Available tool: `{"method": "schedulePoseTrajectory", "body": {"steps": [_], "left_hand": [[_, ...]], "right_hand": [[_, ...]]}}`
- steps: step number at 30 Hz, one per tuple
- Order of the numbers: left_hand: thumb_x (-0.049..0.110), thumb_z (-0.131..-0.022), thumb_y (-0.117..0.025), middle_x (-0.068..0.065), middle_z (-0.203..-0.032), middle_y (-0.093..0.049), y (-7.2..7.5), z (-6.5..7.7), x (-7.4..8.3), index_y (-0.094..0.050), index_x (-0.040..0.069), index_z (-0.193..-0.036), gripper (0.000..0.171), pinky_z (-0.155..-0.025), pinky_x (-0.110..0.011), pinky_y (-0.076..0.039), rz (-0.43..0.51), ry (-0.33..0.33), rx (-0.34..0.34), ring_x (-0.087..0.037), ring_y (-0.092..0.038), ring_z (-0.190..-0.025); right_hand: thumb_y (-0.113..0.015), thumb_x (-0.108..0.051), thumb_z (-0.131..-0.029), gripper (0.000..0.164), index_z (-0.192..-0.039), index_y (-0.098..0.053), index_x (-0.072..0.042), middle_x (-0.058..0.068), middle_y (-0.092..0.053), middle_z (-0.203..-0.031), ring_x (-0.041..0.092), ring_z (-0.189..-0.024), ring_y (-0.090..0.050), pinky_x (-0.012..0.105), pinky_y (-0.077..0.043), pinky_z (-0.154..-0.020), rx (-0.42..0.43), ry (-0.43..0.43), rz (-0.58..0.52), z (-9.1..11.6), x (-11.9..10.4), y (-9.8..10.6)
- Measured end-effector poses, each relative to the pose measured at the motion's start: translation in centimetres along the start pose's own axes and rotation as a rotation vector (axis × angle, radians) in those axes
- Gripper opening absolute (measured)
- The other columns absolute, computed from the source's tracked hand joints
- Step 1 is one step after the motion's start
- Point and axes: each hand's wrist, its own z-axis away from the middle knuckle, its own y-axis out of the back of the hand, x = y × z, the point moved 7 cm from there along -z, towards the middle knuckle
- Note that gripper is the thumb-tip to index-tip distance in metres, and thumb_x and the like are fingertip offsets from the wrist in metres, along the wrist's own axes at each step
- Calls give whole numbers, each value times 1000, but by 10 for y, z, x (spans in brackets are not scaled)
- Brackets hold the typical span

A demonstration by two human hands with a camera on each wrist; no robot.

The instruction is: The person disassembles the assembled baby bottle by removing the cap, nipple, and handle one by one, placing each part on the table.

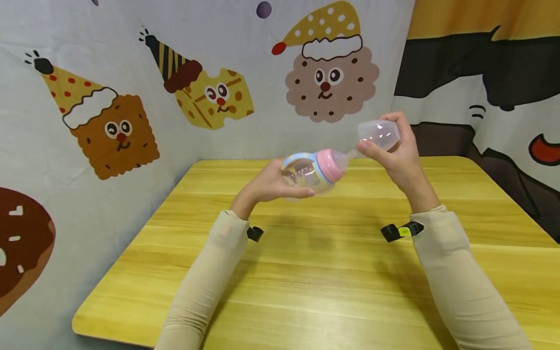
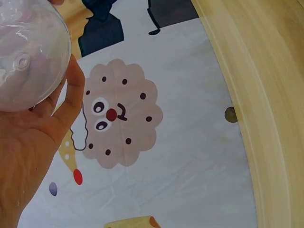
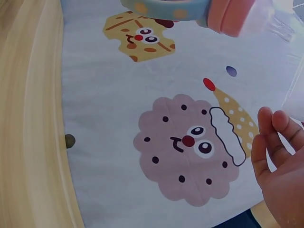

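Note:
My left hand grips a clear baby bottle, tilted with its top toward the right, above the table. The bottle has a pink collar, a blue handle with pale spots and a translucent nipple. In the left wrist view the round clear bottle base rests in the fingers. My right hand holds a translucent cap between thumb and fingers, its open end facing left, close to the nipple's tip. In the right wrist view only the cap's edge shows beside the fingertips.
Beneath both hands spreads a yellow wood-grain table. A white cloth printed with cartoon biscuits and cheese hangs behind its far edge and along the left. A second printed cloth hangs at the right. Small black cameras sit on the wrists.

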Motion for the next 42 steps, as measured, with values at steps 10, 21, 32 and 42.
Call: {"method": "schedulePoseTrajectory", "body": {"steps": [10,21,32,42], "left_hand": [[28,-76,-97,-4,-122,-66,13,2,-12,-58,19,-133,70,-87,-41,-61,-57,110,124,-22,-66,-106],[19,-78,-96,-10,-120,-62,12,-2,-9,-47,12,-115,62,-88,-42,-62,24,71,140,-32,-67,-108],[18,-78,-95,-21,-118,-62,14,0,-11,-49,9,-115,59,-81,-42,-63,59,64,168,-38,-67,-103],[25,-78,-95,-7,-118,-62,24,1,-12,-54,15,-118,59,-87,-42,-57,-31,73,237,-25,-61,-104]], "right_hand": [[-80,-1,-88,55,-138,-60,-14,5,-61,-128,23,-111,-59,21,-52,-94,46,-8,71,-2,1,10],[-81,-13,-92,64,-151,-57,-20,-3,-62,-134,18,-116,-60,21,-49,-95,78,-87,241,-2,7,23],[-83,-17,-93,60,-142,-47,-21,-1,-60,-138,15,-120,-59,16,-50,-97,81,-192,271,0,24,31],[-83,-19,-93,61,-145,-52,-20,-4,-60,-131,15,-114,-59,16,-48,-93,133,-195,320,0,35,45]]}}
